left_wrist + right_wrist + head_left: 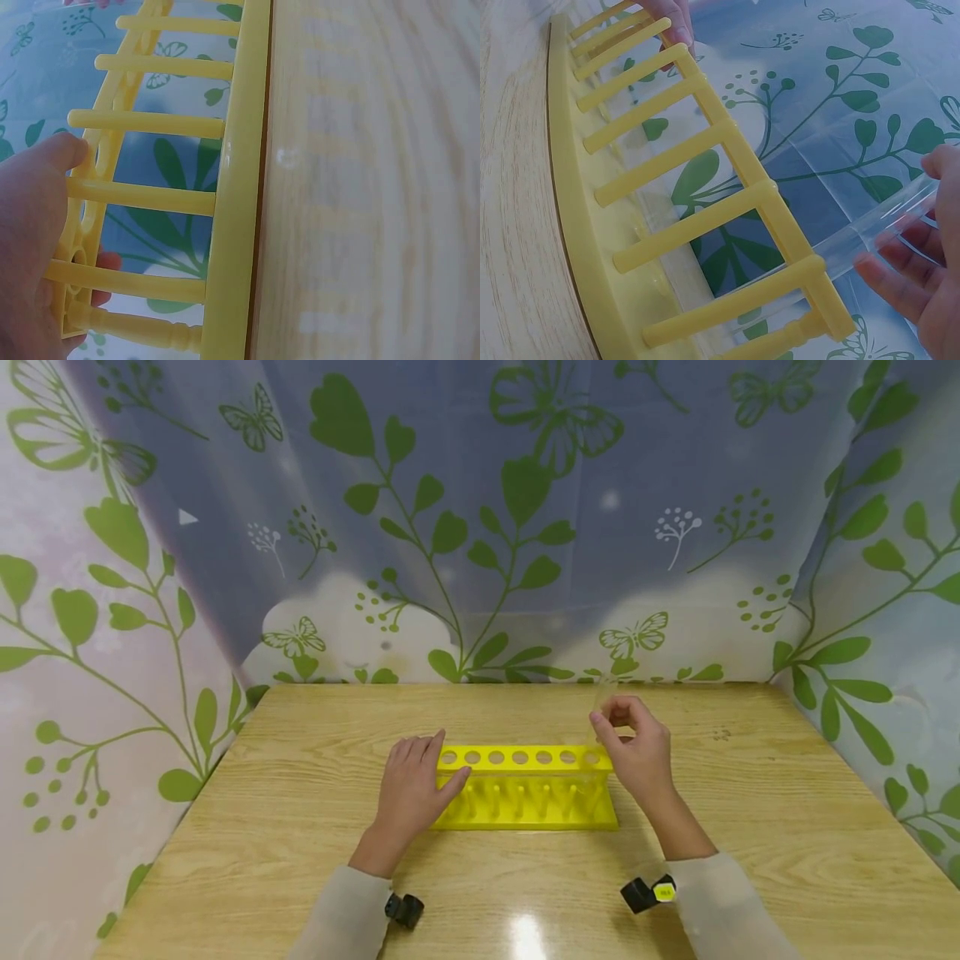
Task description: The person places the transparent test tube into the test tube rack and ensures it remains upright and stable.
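A yellow test tube rack [531,820] stands on the wooden table, with a row of round holes along its top bar and upright pegs below. My left hand [411,781] grips the left end of the top bar; in the left wrist view its thumb lies on the near side and fingertips show behind. At the other end, my right hand [641,747] pinches a clear test tube [889,214] between thumb and fingers. The tube's lower part passes through the rightmost hole and shows below the top bar in the right wrist view.
The table [300,860] extends around the rack on all sides. A curtain [465,527] with green leaves and butterflies hangs behind the table and at both sides. Black wrist cameras [405,910] sit at both sleeves.
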`<state>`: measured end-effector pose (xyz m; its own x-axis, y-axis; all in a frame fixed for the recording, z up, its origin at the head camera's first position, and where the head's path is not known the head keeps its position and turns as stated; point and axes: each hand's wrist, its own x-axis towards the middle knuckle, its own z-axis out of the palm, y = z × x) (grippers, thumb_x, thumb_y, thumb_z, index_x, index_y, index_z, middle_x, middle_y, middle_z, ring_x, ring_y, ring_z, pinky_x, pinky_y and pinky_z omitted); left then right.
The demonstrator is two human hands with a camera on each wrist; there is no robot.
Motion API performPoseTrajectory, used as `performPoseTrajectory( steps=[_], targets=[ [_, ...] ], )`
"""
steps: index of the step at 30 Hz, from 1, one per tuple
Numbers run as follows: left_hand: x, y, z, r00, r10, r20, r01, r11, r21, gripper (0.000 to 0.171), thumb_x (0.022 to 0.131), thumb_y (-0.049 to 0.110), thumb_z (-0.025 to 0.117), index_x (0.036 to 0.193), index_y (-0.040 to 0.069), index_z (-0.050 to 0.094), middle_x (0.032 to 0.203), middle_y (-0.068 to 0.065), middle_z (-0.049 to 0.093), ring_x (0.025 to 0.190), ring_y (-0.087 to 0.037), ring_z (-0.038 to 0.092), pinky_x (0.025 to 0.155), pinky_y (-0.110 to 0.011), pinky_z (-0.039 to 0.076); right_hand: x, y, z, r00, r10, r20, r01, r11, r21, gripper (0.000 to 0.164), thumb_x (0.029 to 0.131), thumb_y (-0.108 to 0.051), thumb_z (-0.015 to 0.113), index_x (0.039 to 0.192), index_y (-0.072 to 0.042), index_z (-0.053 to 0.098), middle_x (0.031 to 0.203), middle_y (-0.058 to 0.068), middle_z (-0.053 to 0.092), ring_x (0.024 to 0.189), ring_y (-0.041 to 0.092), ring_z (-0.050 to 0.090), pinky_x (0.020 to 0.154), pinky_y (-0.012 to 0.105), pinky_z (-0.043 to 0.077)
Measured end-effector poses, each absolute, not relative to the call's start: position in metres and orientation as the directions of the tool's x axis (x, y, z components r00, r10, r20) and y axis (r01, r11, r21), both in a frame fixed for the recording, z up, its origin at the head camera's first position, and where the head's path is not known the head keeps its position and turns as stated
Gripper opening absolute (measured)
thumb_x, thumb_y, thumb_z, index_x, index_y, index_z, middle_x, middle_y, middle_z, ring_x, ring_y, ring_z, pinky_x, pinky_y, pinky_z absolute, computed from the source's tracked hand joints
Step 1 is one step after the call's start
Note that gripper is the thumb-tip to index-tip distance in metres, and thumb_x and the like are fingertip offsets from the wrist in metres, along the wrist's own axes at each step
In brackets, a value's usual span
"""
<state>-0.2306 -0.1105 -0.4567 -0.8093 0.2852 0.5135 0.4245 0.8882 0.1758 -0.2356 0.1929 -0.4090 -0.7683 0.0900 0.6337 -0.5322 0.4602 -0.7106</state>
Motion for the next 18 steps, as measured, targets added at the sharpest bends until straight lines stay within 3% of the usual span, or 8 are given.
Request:
performPoseTrajectory(
  steps=[18],
  targets=[
    [-0.2317, -0.1109, -0.4587, -0.798, 0.285, 0.531, 0.431, 0.886, 0.171, 0.067, 0.091, 0.048, 0.062, 0.135, -0.002, 0.053, 0.119, -0.016, 0.062, 0.112, -0.033, 0.055, 0.106, -0.049, 0.038, -0.2353, 0.1914, -0.4098, -0.782, 0.079, 0.619, -0.516, 0.476, -0.712, 0.012, 0.086, -0.002, 0.072, 0.094, 0.0, 0.063, 0.08, 0.008, 0.063, 0.075, 0.004, 0.059, 0.058, 0.011, 0.051]
  ],
)
